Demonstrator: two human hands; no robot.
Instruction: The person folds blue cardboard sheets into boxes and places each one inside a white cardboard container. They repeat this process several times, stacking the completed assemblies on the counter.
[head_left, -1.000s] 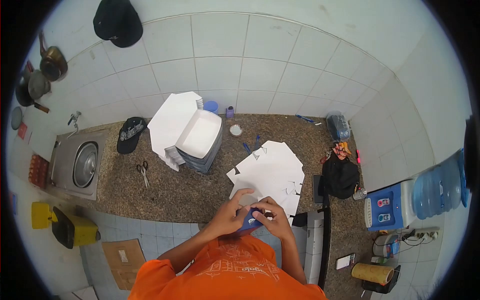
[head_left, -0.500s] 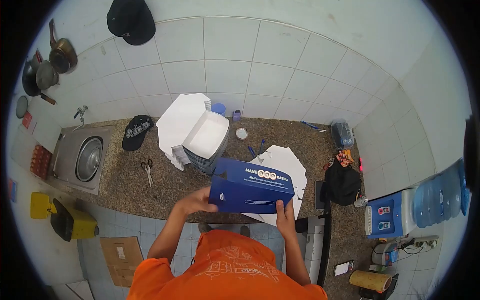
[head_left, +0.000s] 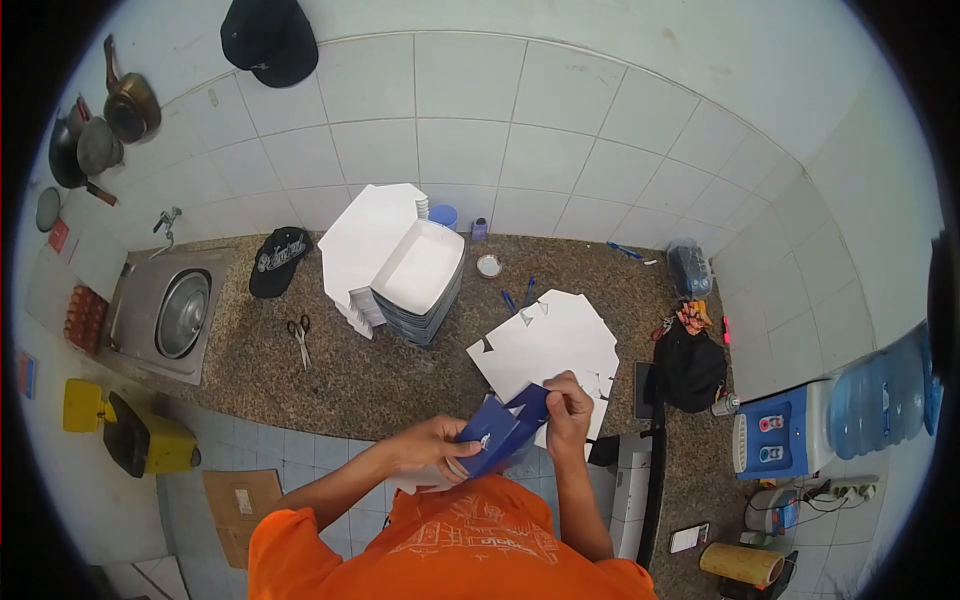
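A dark blue printed cardboard piece is held close to the orange shirt, past the counter's front edge, its panels at angles. My left hand grips its left side, fingers closed on the card. My right hand pinches its upper right corner. Just beyond, flat white cardboard blanks with cut notches lie on the counter. Further left stands a stack of nested trays, white inside and dark outside. Beside it is a pile of white blanks. The underside of the held piece is partly hidden.
Scissors and a black cap lie left on the granite counter, near the sink. Blue pens and a small round container are behind the blanks. A black bag and water dispenser are right.
The blue cardboard has come down toward the shirt and turned, its large printed face no longer showing. Both hands have shifted their hold, uncovering more of the white blanks.
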